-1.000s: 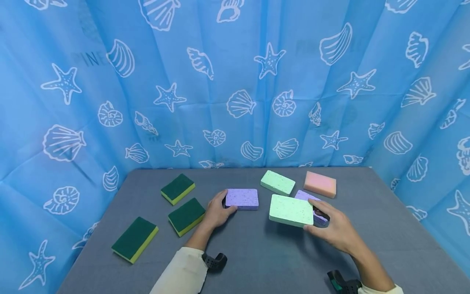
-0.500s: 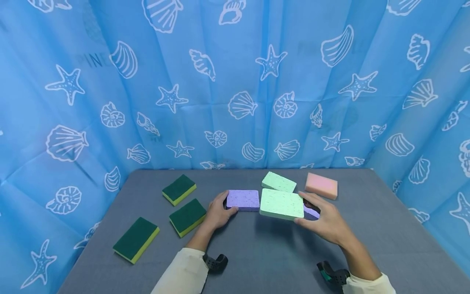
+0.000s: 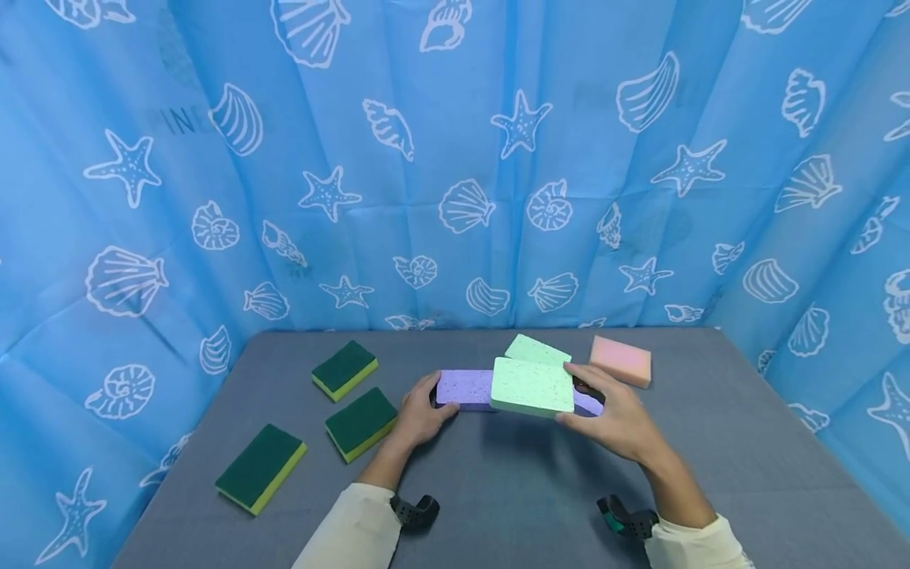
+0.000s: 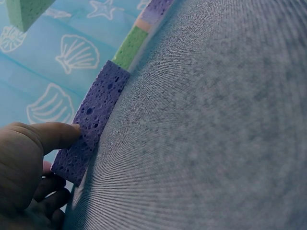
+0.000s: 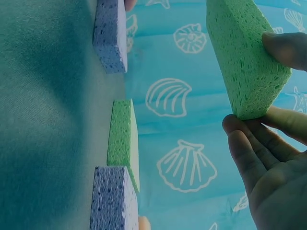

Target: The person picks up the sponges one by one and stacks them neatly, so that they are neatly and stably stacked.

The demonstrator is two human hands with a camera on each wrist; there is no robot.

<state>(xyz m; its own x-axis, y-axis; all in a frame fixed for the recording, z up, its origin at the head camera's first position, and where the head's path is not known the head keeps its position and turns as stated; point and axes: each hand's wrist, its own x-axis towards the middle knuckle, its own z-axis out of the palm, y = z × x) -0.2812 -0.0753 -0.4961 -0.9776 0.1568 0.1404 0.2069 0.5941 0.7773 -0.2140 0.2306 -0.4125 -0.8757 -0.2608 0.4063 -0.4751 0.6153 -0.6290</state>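
My left hand (image 3: pixel 419 408) pinches the left end of a purple sponge (image 3: pixel 462 387) lying flat on the grey table. Its thumb presses the near side, as the left wrist view shows on the same purple sponge (image 4: pixel 93 124). My right hand (image 3: pixel 617 415) grips a light green sponge (image 3: pixel 532 386) by its right end, thumb in front and fingers behind. This green sponge (image 5: pixel 244 62) is held up off the table, and in the head view it overlaps the right end of the purple one. Behind it lies a second green sponge (image 3: pixel 536 348), partly covered.
Another purple sponge (image 3: pixel 588 402) lies mostly hidden behind my right hand. A pink sponge (image 3: pixel 621 361) is at the back right. On the left lie three green-and-yellow scouring sponges, the nearest one (image 3: pixel 259 468) toward the front. A blue shell-print curtain (image 3: pixel 455 261) hangs behind the table (image 3: pixel 498 506).
My right hand has carried the light green sponge leftward and slightly up, from clear of the held purple sponge to over its right end. The left hand has stayed in place.
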